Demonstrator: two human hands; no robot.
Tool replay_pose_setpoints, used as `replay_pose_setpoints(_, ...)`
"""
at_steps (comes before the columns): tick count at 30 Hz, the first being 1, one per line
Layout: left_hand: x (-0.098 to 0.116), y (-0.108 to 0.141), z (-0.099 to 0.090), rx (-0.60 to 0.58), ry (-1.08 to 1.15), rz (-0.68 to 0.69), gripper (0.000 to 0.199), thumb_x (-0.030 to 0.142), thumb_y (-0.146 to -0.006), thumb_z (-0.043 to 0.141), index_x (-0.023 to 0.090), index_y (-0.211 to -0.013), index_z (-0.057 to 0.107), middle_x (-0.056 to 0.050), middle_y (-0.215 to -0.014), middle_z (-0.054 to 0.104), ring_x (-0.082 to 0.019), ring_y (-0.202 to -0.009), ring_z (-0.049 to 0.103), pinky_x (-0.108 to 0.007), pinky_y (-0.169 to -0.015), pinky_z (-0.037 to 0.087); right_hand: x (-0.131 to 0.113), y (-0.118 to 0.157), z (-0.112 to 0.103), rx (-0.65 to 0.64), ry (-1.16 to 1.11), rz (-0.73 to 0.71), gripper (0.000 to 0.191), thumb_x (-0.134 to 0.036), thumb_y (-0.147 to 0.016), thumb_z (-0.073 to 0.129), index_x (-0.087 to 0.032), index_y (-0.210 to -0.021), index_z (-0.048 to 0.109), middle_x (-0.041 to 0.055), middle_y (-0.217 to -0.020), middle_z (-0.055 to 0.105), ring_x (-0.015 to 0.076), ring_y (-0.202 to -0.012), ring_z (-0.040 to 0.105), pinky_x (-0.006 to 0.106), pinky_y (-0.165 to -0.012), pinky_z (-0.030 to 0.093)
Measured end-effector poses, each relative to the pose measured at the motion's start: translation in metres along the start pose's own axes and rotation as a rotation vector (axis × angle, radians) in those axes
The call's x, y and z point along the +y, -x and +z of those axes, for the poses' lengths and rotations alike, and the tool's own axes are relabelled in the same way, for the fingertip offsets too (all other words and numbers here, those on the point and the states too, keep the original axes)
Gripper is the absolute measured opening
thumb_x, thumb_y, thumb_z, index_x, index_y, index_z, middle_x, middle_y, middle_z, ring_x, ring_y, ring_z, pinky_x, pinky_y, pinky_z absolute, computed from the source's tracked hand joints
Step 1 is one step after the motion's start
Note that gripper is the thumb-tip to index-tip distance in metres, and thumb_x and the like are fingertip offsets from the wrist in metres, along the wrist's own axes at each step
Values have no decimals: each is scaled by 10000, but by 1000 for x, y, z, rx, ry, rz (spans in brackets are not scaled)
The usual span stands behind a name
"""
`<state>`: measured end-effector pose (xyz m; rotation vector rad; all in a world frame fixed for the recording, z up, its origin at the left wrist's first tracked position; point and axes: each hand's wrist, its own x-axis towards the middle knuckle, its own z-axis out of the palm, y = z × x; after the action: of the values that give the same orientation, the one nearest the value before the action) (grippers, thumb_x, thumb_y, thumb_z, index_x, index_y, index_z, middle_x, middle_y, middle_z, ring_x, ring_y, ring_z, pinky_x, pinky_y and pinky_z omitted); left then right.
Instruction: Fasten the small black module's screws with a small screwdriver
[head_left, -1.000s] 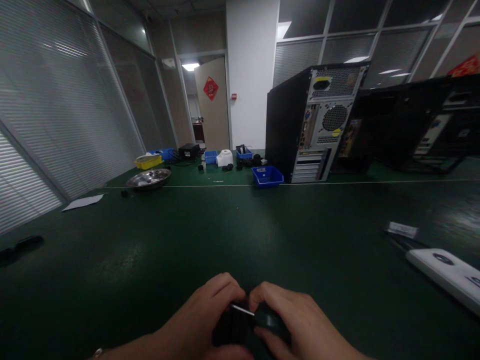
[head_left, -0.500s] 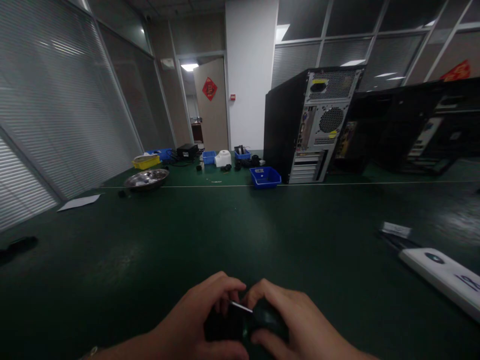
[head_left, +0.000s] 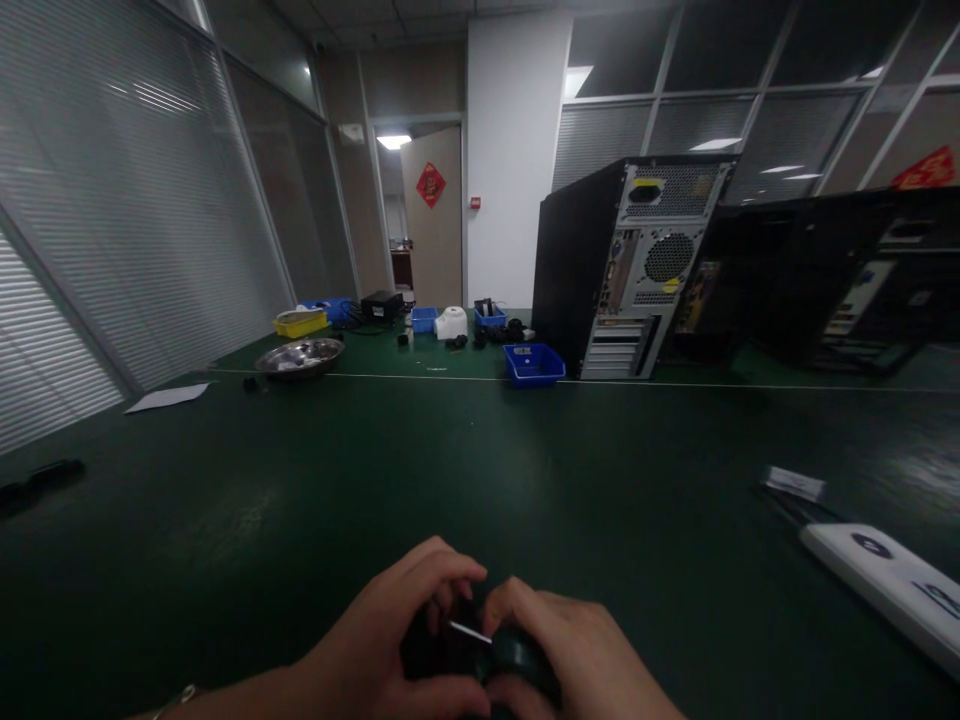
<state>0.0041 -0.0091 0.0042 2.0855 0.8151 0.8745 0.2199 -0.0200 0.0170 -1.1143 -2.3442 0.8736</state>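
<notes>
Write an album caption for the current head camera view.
Right-hand fingers grip a dark rounded handle, a thin shiny shaft pointing toward the left hand, at a green table.

Head camera: on me, facing forward and down across the bench (head_left: pixel 420 450).
My hands (head_left: pixel 386 625): very near.
Door (head_left: pixel 444 250): distant, past the bench's far edge.

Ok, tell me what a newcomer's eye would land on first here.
Probably the tall black-and-silver computer case, right of centre on the far part of the green table. Next, the red diamond-shaped sign on the door beyond. Low in front, the right grip holds a dark handle with a thin metal shaft pointing toward the left grip.
</notes>
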Motion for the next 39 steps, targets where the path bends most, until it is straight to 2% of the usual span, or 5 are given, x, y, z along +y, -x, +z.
replay_pose_setpoints(3,2,-2,0,25,84,-29,495,303,-748,773,300,-1192,554,-32,-962,565,-186,-775,565,-301,-671,464,2,2,0,72,-64,-16,299,-19,-693,671,-221,-900,594,-8,-877,723,170,-757,686,212,-640,481)
replay_pose_setpoints(7,7,-6,2,49,469,-227,326,191,-805,720,258,-1099,598,-39,-1068,588,-181,-875,631,-333,-788,484,0,5,-6,279,-231,-70,204,-81,-821,615,-223,-967,601,13,-950,715,164,-873,683,228,-775,515)
replay_pose_setpoints(11,12,-9,8,1,696,-354,351,136,-770,756,210,-1064,580,-6,-857,703,-155,-833,654,-293,-764,469,-3,9,-9,408,-290,-146,215,-68,-826,603,-234,-962,598,20,-965,720,168,-901,693,228,-799,535)
replay_pose_setpoints(27,20,-6,16,11,284,-407,448,264,-605,871,198,-927,567,26,-731,641,-134,-642,578,-244,-580,425,-9,12,1,338,-198,-152,175,-94,-757,630,-193,-900,611,59,-854,727,191,-776,705,252,-693,539)
replay_pose_setpoints(39,23,-5,20,63,257,-398,434,280,-598,875,189,-862,542,21,-726,648,-132,-630,570,-240,-582,424,-7,14,2,330,-148,-243,236,-39,-774,591,-204,-943,602,46,-896,720,164,-784,703,207,-703,527)
